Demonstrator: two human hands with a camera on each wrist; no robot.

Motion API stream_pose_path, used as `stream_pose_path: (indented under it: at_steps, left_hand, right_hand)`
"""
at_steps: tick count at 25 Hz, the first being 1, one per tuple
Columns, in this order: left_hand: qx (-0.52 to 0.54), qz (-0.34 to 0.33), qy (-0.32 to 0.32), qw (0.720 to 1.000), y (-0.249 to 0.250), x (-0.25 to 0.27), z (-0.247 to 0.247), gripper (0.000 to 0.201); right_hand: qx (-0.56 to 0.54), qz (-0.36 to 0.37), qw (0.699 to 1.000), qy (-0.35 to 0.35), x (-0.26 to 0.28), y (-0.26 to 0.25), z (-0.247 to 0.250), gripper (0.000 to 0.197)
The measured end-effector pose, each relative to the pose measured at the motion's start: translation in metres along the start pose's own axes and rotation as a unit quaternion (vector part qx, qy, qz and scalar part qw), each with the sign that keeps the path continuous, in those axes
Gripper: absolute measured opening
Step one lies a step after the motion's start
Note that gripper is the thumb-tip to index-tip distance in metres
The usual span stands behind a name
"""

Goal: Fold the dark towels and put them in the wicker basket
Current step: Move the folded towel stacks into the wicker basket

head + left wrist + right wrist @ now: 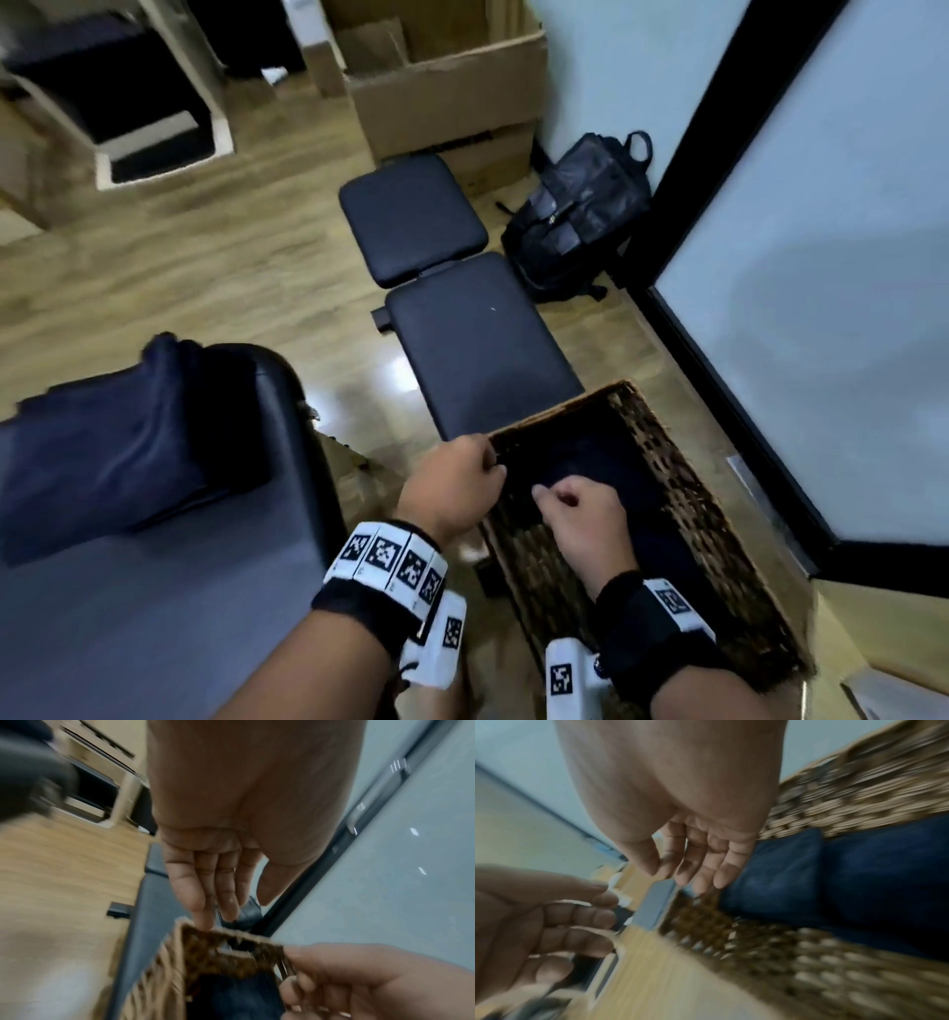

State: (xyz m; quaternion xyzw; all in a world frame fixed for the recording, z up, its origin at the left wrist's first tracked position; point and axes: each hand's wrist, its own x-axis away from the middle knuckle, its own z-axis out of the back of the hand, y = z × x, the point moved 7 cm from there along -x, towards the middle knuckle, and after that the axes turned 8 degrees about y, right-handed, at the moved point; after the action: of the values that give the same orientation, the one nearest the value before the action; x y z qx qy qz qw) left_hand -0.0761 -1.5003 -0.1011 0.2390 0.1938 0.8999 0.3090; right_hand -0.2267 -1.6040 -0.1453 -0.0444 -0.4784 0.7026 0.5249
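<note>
The wicker basket stands at the lower right on the end of a padded bench. Folded navy towels lie inside it, and the right wrist view shows these towels side by side against the basket's woven wall. My left hand hovers at the basket's far left corner with relaxed fingers, one tip at the rim. It holds nothing. My right hand hangs over the towels, its fingers loosely curved and empty. More dark towels lie heaped on a grey padded surface at left.
A black two-pad bench runs away from the basket. A black backpack leans in the corner beside a cardboard box. A black-framed glass partition lines the right side. Wooden floor lies between the benches.
</note>
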Motion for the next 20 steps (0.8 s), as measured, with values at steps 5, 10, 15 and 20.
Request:
stream_pose_path:
  at_steps: [5, 10, 15, 20]
  left_hand:
    - [0.037, 0.09, 0.154, 0.983, -0.093, 0.065, 0.111, 0.017]
    - [0.03, 0.134, 0.298, 0.945, -0.167, 0.116, 0.214, 0.015]
    - [-0.002, 0.209, 0.365, 0.907, -0.251, 0.136, 0.27, 0.017]
    - [0.077, 0.336, 0.284, 0.895, -0.294, 0.147, 0.251, 0.046]
  right_hand:
    - [0.001, 0.109, 0.99, -0.087, 0.046, -0.103, -0.075, 0.009]
    - [0.024, 0.2, 0.97, -0.138, 0.087, -0.201, -0.157, 0.008]
    - [0.062, 0.228, 0.959, -0.158, 0.116, -0.27, -0.216, 0.029]
    - [0.16, 0.246, 0.948, -0.124, 0.125, -0.284, -0.244, 0.035]
